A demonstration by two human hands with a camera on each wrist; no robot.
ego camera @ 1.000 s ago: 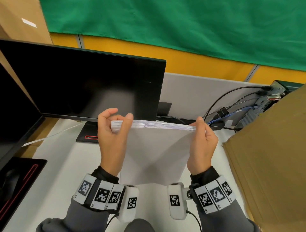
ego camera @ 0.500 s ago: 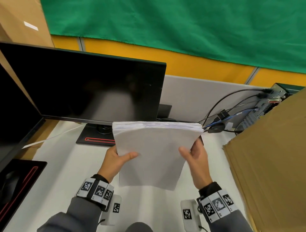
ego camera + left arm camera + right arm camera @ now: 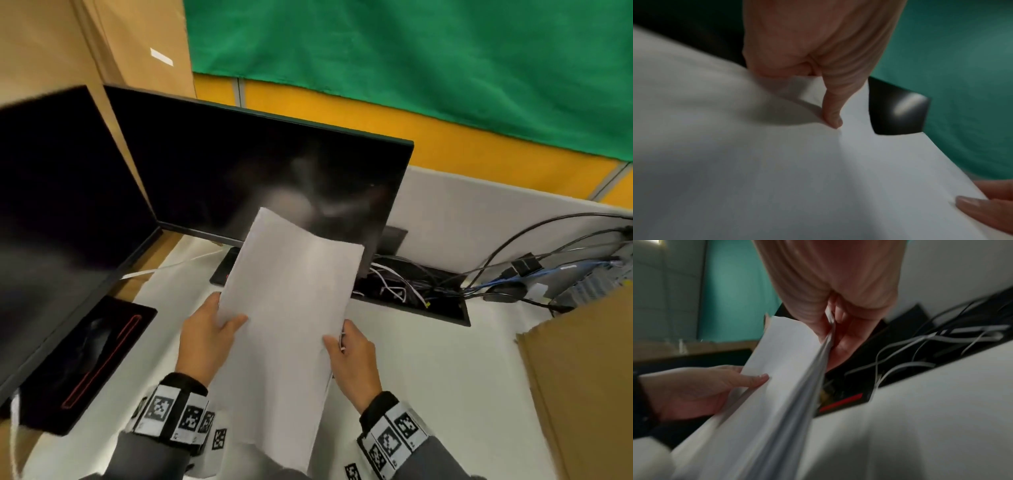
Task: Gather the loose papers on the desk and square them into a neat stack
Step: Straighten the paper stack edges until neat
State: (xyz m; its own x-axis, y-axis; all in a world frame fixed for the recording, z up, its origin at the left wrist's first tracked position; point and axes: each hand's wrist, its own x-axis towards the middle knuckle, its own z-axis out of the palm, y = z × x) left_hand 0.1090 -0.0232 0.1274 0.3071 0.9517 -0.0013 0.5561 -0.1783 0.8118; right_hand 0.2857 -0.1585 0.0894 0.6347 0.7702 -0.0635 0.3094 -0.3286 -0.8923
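A stack of white papers [image 3: 291,308] is held in the air over the white desk [image 3: 428,370], its long axis pointing away from me and its far end bowed upward. My left hand [image 3: 209,337] grips the left long edge, thumb on the top sheet. My right hand [image 3: 354,359] grips the right long edge, thumb on top and fingers underneath. In the left wrist view the papers [image 3: 797,170] fill the frame under the left thumb [image 3: 833,112]. The right wrist view shows the stack's layered edge [image 3: 803,382] pinched in the right hand [image 3: 838,308], with the left hand [image 3: 701,386] opposite.
Two dark monitors [image 3: 260,185] [image 3: 58,222] stand behind and to the left, with a black base [image 3: 85,363] at the left. An open cable slot [image 3: 411,291] with wires lies behind the papers. Cardboard [image 3: 582,387] leans at the right.
The stack turned from crosswise to lengthwise, its far end now pointing away. Both hands slid from the upper corners down to the long side edges. The view swung to the right.
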